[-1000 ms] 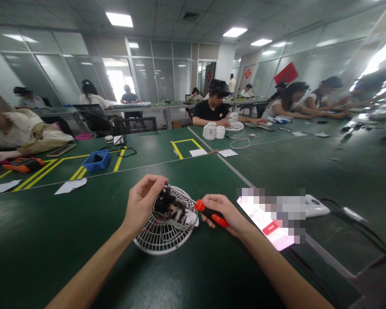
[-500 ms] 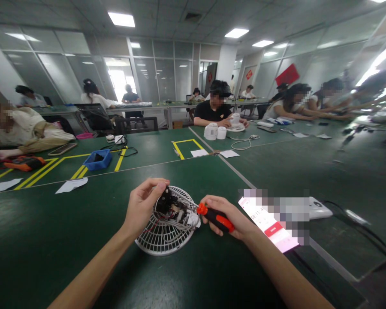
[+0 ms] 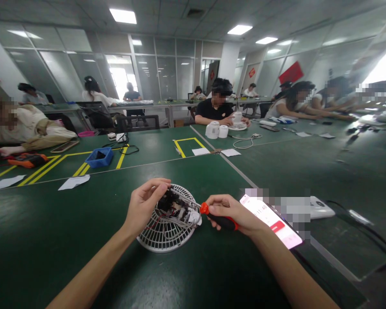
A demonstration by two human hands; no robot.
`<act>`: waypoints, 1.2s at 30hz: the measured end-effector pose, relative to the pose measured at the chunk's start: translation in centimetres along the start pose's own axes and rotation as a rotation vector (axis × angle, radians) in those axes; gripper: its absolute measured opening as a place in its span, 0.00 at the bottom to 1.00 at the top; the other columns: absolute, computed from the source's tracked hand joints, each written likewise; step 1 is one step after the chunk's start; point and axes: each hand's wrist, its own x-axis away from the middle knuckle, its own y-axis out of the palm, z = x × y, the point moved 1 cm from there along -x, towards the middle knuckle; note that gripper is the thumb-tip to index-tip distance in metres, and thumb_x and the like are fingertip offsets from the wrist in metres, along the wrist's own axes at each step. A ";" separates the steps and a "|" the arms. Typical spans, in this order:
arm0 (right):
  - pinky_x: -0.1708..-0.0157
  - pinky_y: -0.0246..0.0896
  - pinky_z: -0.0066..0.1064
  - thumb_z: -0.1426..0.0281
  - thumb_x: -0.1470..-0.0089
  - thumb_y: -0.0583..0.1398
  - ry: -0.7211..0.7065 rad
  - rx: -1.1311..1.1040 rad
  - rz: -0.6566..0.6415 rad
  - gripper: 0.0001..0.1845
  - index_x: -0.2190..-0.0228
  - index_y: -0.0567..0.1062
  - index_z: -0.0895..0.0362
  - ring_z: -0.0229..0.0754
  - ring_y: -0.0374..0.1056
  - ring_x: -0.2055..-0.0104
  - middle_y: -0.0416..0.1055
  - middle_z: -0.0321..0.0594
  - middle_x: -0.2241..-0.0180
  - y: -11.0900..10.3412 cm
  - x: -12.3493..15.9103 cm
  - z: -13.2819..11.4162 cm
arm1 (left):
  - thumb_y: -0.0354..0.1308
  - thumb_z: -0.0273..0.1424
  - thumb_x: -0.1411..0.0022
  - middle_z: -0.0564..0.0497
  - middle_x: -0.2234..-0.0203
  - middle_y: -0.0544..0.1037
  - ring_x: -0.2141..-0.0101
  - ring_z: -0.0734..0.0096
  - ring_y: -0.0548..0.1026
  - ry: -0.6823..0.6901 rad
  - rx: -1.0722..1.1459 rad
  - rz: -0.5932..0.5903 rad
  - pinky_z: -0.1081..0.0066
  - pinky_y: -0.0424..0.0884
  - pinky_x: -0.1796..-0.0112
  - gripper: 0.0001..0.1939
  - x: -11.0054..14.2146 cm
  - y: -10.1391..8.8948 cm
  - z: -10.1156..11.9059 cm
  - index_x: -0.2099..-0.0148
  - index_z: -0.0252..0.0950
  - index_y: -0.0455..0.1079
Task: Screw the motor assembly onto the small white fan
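A round white fan grille (image 3: pixel 162 245) lies on the green table. An exposed fan motor assembly (image 3: pixel 176 209), with a black housing, wires and pale parts, sits on top of the grille. My left hand (image 3: pixel 143 208) is closed at its upper left, thumb and fingers gripping the black housing. In my right hand (image 3: pixel 234 211) is a screwdriver (image 3: pixel 223 220) with a black and red handle. Its shaft points up and left across the assembly toward my left fingertips; the exact contact of the tip is too small to make out.
A lit phone (image 3: pixel 273 221) and a white device (image 3: pixel 321 208) with a cable lie beside my right forearm. Ahead are a blue bin (image 3: pixel 99 158), papers (image 3: pixel 73 182) and white fan parts (image 3: pixel 212 130). A co-worker (image 3: pixel 215 107) sits opposite; other people work around.
My right hand and the screwdriver have moved slightly right, and the handle has turned in the grip. My left hand stays on the motor assembly. The view has shifted a little.
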 end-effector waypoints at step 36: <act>0.85 0.58 0.21 0.47 0.48 0.66 0.312 0.389 0.001 0.27 0.72 0.77 0.62 0.30 0.65 0.84 0.74 0.37 0.79 -0.8 1.2 -2.1 | 0.68 0.35 0.42 0.47 0.53 0.79 0.53 0.62 0.78 0.407 -0.594 0.018 0.61 0.77 0.53 0.22 3.6 -4.9 -3.4 0.46 0.39 0.72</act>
